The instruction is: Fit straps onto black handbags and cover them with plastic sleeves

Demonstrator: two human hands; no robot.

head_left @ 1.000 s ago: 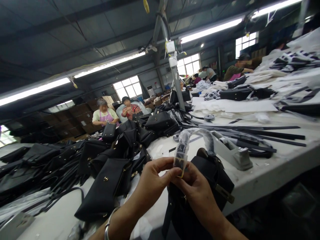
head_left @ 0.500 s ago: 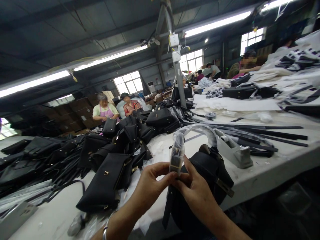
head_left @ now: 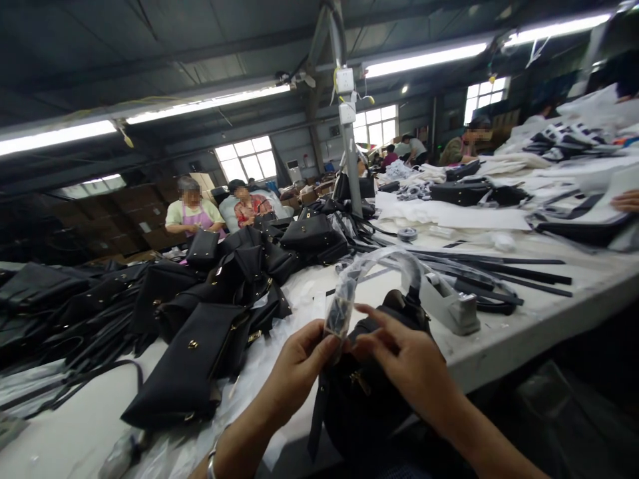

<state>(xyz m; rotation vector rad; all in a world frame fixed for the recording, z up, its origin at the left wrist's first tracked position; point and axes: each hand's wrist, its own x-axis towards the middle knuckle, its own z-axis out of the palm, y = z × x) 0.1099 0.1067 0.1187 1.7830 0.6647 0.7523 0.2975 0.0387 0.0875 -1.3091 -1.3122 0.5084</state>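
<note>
A bag handle [head_left: 341,307] in clear plastic wrap arches up from a black handbag [head_left: 357,416] at the table's front edge. My left hand [head_left: 299,362] pinches the handle's near end between thumb and fingers. Close on the other side, my right hand [head_left: 422,366] has its index finger stretched out and its other fingers bent. Those fingers are apart and just beside the wrapped end; whether their tips touch the plastic is hard to tell. A small gold-coloured metal piece [head_left: 359,384] shows on the bag below. The hands and shadow hide part of the bag.
Many black bags [head_left: 187,369] are heaped to the left. A grey tape dispenser [head_left: 456,306] stands right of the handle, near black straps [head_left: 519,269]. A metal post [head_left: 353,173] rises behind. Co-workers sit across the table; another person's hand [head_left: 626,201] shows at far right.
My right hand has loosened from the handle's end, its index finger now stretched out. My left hand keeps its pinch. The whole view has shifted slightly, so things appear further left.
</note>
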